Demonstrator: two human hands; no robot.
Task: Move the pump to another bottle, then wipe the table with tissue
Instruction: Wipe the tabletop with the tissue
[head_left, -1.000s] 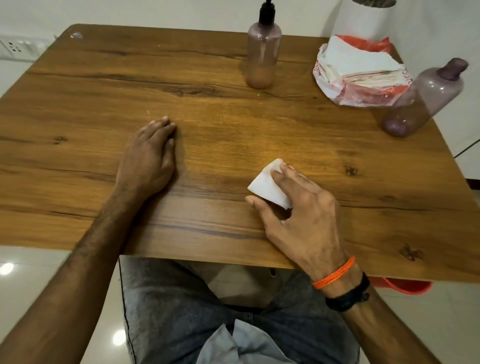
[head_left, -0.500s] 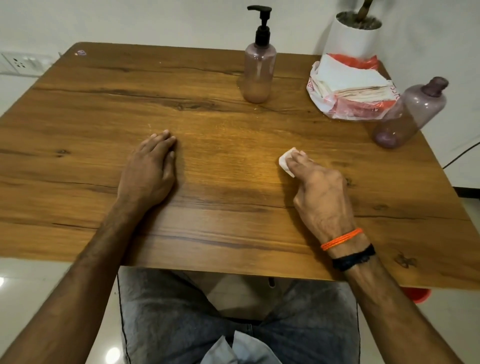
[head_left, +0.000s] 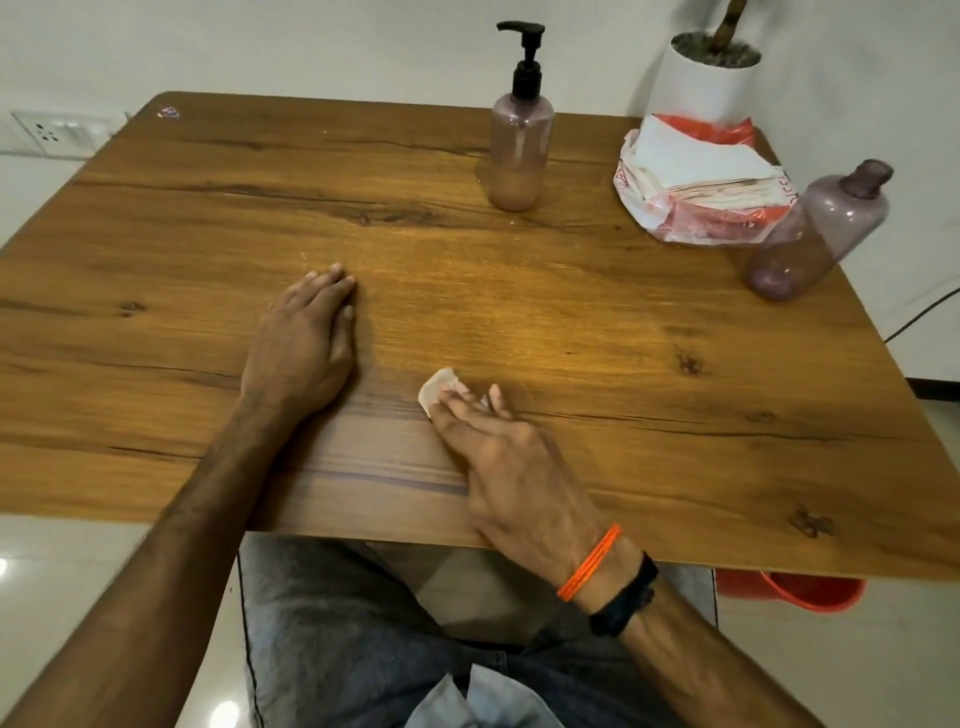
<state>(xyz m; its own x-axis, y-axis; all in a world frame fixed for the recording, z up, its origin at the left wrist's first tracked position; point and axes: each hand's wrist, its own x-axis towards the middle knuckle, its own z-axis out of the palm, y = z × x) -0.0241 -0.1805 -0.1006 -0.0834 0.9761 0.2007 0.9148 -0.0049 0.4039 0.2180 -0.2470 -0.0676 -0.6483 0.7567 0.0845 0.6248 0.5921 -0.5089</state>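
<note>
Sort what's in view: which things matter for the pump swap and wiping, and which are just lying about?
In the job:
tissue under right hand
pump bottle
pumpless bottle
tissue pack
table

Lying about:
white plant pot
red tub
wall socket

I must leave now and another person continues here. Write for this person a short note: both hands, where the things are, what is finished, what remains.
Left hand: flat on the table, palm down, holding nothing.
Right hand: pressing a folded tissue on the table near the front edge.
Pump: screwed on the upright bottle at the back.
Other bottle: far right, no pump, beside the pack of tissues.
Done: pump sits on a bottle.
Left: wipe the rest of the table.
</note>
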